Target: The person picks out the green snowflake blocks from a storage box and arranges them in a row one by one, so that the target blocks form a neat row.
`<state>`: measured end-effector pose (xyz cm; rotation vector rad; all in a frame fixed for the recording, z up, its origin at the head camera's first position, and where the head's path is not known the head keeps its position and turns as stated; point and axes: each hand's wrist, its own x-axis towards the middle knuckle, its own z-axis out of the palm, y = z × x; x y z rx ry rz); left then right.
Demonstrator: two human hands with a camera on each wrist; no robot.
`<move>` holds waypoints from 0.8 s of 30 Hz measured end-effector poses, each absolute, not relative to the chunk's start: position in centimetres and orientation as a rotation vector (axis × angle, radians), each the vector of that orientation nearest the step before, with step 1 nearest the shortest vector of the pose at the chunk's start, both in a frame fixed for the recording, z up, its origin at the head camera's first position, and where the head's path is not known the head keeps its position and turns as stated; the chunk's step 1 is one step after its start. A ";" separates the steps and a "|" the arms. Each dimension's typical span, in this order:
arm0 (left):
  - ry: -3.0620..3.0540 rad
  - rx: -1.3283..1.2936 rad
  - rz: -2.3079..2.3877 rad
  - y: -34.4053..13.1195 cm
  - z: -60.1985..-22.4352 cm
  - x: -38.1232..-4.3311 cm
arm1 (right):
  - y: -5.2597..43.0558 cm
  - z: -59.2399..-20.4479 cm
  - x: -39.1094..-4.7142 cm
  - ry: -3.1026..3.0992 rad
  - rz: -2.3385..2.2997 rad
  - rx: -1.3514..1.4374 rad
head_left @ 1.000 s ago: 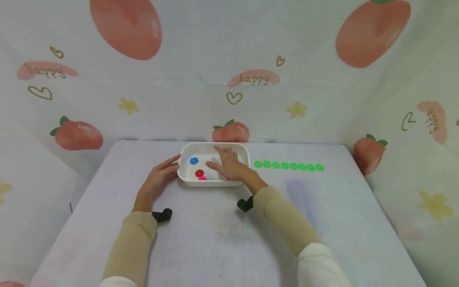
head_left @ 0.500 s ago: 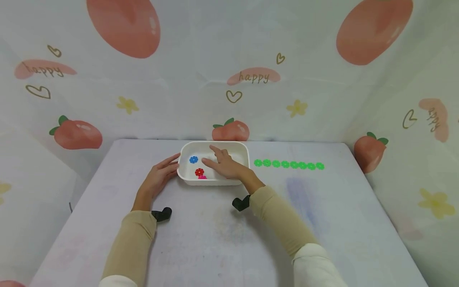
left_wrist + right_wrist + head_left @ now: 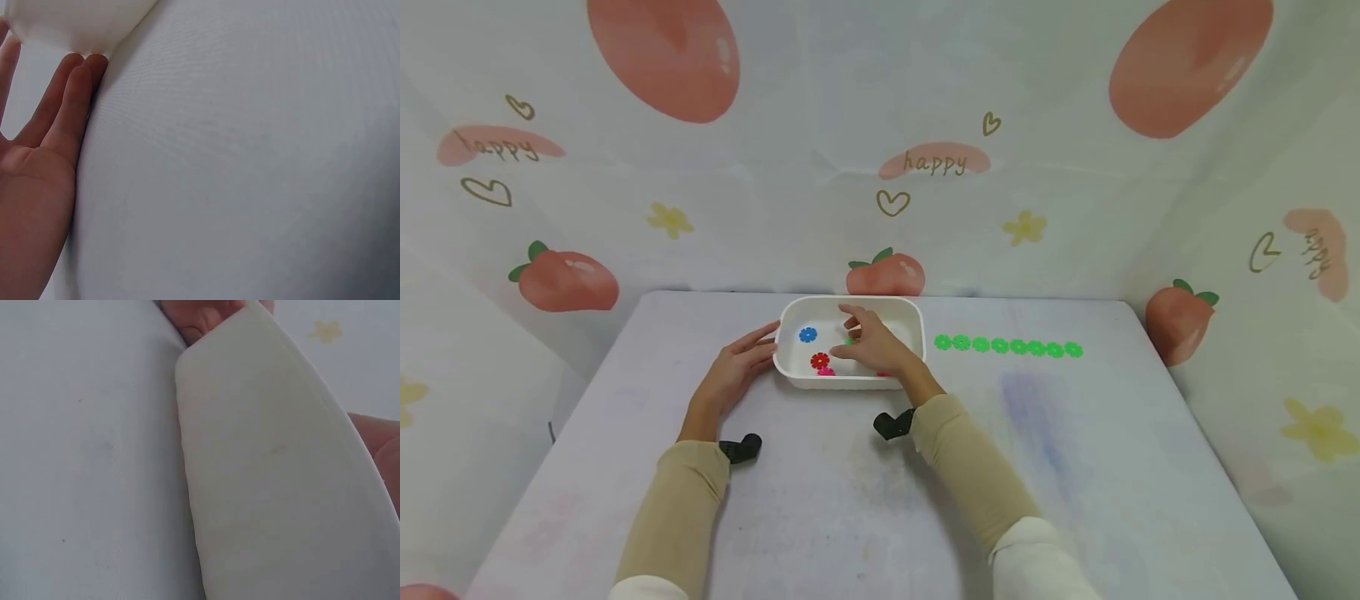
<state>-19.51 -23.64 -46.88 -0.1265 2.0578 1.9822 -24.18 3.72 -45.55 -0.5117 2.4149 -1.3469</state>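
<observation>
A white plastic tray (image 3: 848,383) stands near the back of the table. Straight fingers of my left hand (image 3: 730,379) touch its left end; the left wrist view shows their tips against the tray wall (image 3: 75,28). My right hand (image 3: 882,348) is inside the tray, thumb and index finger apart. A green bit (image 3: 850,341) shows between them, partly hidden. In the tray lie flower-shaped plastic discs: a blue disc (image 3: 807,334), a red disc (image 3: 820,360) and a pink disc (image 3: 826,372). In the right wrist view the tray wall hides most of both hands.
Right of the tray, several green flower-shaped discs (image 3: 1000,345) form a straight row on the white table (image 3: 850,508). A printed cloth (image 3: 805,200) hangs behind the table and along its sides. Black wrist cameras (image 3: 893,426) sit below both hands.
My right hand has shifted slightly left within the tray, and its fingers have bent more. A green bit now shows by it. My left hand stays at the tray's end.
</observation>
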 end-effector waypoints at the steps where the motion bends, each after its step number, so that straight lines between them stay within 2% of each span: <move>1: 2.053 -0.128 1.984 -23.5 -46.5 -19.3 | 3.7 -45.6 -24.2 2.420 -1.375 -0.510; 24: 2.064 -0.113 1.974 -23.3 -46.0 -19.1 | 3.0 -46.1 -24.0 2.630 -1.044 -0.389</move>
